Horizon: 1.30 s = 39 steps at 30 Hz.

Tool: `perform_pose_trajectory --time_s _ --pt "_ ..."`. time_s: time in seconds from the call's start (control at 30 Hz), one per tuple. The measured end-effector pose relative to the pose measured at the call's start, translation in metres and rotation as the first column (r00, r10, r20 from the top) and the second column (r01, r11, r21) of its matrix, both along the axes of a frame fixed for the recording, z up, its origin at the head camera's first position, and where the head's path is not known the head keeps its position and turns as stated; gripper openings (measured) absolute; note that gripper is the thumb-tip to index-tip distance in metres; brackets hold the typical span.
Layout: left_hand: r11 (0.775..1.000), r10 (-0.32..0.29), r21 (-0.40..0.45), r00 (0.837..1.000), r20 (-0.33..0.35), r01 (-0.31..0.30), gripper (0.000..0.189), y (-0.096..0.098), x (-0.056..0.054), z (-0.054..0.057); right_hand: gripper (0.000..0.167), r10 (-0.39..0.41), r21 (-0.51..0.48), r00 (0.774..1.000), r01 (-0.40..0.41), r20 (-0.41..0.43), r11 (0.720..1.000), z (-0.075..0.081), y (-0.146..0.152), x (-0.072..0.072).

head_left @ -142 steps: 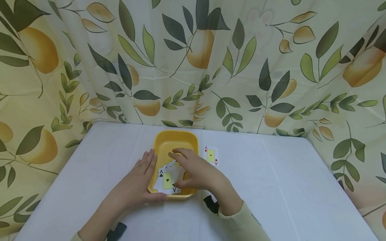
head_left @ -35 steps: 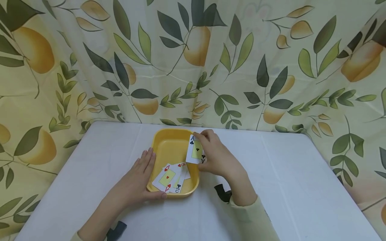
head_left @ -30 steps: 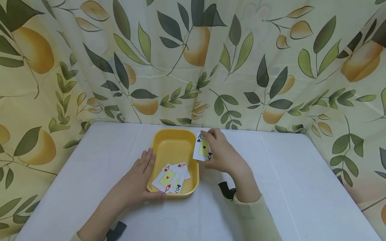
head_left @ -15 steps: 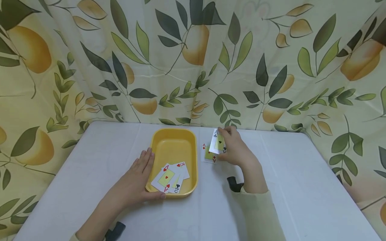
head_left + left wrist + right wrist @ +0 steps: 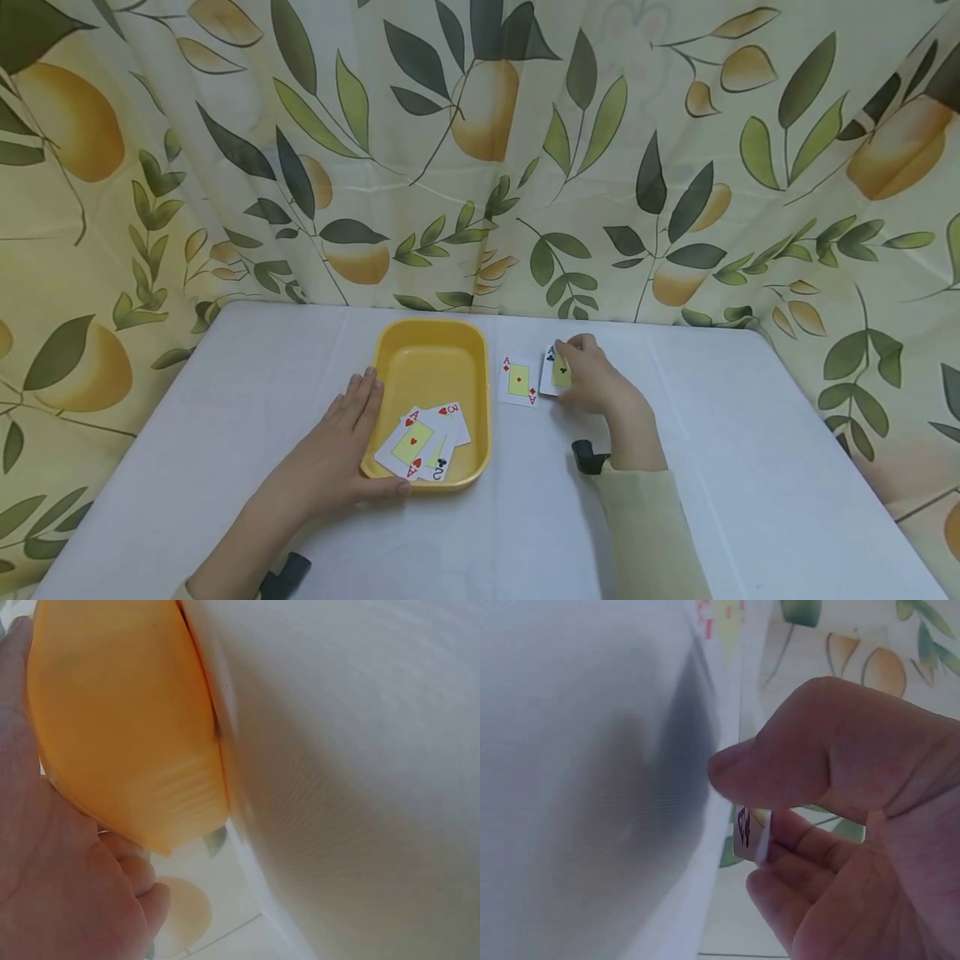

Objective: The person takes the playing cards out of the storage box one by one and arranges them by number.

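Note:
My left hand [image 5: 333, 454] rests against the left side of a yellow plastic tray [image 5: 429, 371], fingers straight along the rim and thumb at the near edge. In the tray lie an ace of hearts [image 5: 405, 446], a two of clubs [image 5: 441, 467] and a three of hearts [image 5: 457, 421], overlapping face up. My right hand [image 5: 603, 383] pinches an ace of clubs [image 5: 553, 379] just right of an ace of diamonds [image 5: 519, 382], which lies flat on the table. The right wrist view shows a corner of the held card [image 5: 750, 834] between thumb and fingers; its right part is hidden in the head view.
A white cloth covers the table [image 5: 712, 467]. Behind it hangs a curtain [image 5: 570, 183] printed with leaves and fruit. Black straps [image 5: 588, 458] sit at both wrists.
My right hand has lifted the ace of clubs from the tray, carried it right past the ace of diamonds and lowered it beside that card. My left hand stays at the tray.

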<state>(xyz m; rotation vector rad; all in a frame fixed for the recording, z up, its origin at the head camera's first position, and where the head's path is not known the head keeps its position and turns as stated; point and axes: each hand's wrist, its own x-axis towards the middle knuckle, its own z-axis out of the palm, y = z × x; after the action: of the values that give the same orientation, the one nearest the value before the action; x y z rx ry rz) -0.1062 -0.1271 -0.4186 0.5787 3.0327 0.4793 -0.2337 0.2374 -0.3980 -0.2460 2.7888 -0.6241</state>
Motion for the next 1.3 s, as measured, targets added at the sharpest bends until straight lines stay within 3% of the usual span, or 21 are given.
perform_pose_trajectory --time_s 0.37,0.7,0.83,1.0,1.13,1.3 --pt "1.0 -0.006 -0.004 1.0 -0.012 0.006 0.135 -0.001 0.0 0.001 0.081 0.001 0.039 0.996 -0.004 0.086 0.999 -0.012 0.005 -0.002" --pt "1.0 0.01 0.011 1.0 -0.002 -0.01 0.136 -0.001 0.002 0.002 0.08 0.04 0.053 0.996 -0.044 0.082 0.998 -0.015 0.005 -0.005" --pt "1.0 0.012 0.011 1.0 0.002 -0.012 0.135 -0.001 0.003 0.002 0.082 0.089 0.046 0.996 -0.09 0.016 0.995 -0.01 -0.001 -0.003" --pt "1.0 0.006 0.014 1.0 -0.004 -0.006 0.135 -0.002 0.003 0.002 0.08 0.149 -0.011 0.982 -0.152 -0.118 0.988 0.017 -0.025 0.01" --pt "1.0 0.011 0.012 1.0 0.005 -0.011 0.136 -0.002 0.002 0.002 0.078 0.183 -0.02 0.957 -0.192 -0.224 0.981 0.035 -0.053 0.025" --pt "1.0 0.0 0.008 1.0 0.0 0.0 0.135 -0.002 0.002 0.001 0.079 0.285 0.014 0.903 -0.296 -0.321 0.955 0.043 -0.089 0.049"
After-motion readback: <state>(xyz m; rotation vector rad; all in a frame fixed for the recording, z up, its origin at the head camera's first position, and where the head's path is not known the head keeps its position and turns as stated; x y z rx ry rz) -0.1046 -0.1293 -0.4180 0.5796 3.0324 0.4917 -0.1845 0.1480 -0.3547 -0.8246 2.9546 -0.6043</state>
